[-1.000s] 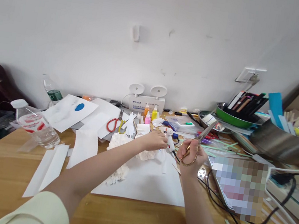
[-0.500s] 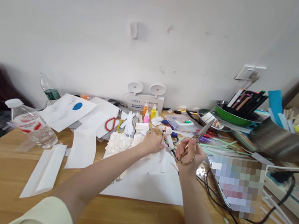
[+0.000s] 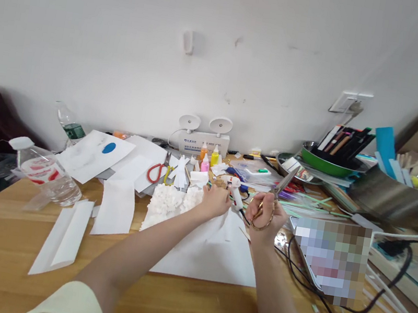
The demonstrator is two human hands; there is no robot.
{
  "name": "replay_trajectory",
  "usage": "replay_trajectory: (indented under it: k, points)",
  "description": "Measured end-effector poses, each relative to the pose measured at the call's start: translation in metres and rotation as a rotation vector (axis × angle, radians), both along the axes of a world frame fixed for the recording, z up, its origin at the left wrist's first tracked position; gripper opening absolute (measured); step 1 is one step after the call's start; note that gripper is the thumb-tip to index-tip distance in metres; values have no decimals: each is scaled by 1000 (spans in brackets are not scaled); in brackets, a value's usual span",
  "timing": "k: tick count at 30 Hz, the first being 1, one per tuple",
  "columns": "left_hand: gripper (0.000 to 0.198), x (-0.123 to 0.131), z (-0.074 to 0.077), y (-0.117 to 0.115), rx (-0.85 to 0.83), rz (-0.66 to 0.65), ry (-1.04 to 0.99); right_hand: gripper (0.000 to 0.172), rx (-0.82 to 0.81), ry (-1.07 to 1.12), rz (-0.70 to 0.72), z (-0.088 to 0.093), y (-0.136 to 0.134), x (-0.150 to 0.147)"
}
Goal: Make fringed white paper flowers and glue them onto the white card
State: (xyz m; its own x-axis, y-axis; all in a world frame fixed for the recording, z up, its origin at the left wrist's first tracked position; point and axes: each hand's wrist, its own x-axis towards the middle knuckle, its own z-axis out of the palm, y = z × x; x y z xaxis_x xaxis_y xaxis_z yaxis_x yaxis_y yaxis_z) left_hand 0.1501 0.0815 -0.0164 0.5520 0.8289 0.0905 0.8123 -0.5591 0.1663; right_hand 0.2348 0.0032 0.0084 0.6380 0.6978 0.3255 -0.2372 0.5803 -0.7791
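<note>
My right hand (image 3: 267, 217) is closed around scissors (image 3: 279, 191) with gold-coloured loops, their blades pointing up and to the right. My left hand (image 3: 215, 201) reaches over a large white sheet (image 3: 211, 263), with its fingers curled down and pressed together. What those fingers hold, if anything, is hidden. Tufts of crumpled white paper (image 3: 165, 201) cover the sheet's left part, partly behind my left forearm. Just beyond my left hand, a white hot glue gun (image 3: 236, 188) lies on the table.
Red-handled scissors (image 3: 156, 173), small paint bottles (image 3: 205, 164) and an emergency light (image 3: 204, 142) are at the back. A water bottle (image 3: 47, 173) and a folded paper (image 3: 67, 240) lie left. Right are a blurred-out screen (image 3: 329, 260), cables, a metal pot (image 3: 396, 199) and a green pan (image 3: 326, 164).
My left hand has shifted very slightly, with its fingers still curled over the sheet. The right hand keeps the scissors in nearly the same place.
</note>
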Motion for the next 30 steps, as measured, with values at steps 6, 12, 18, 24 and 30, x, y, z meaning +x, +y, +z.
replay_trajectory:
  k: [6, 12, 18, 24, 30]
  points:
    - [39, 1, -6, -6, 3, 6, 2, 32, 15, 3, -2, 0, 0, -1]
    - [19, 9, -10, -4, -60, 20, -31, 32, 4, 10, 5, 0, 0, -1]
    - [11, 11, -9, -2, -134, 63, -117, 32, -4, -2, -7, -2, 0, 0]
    - [13, 7, -6, -10, -163, 72, -266, 32, -9, 12, 0, -2, 0, 0]
    - [17, -18, 16, -14, -265, 25, -517, 33, -24, 45, 7, 1, -2, 1]
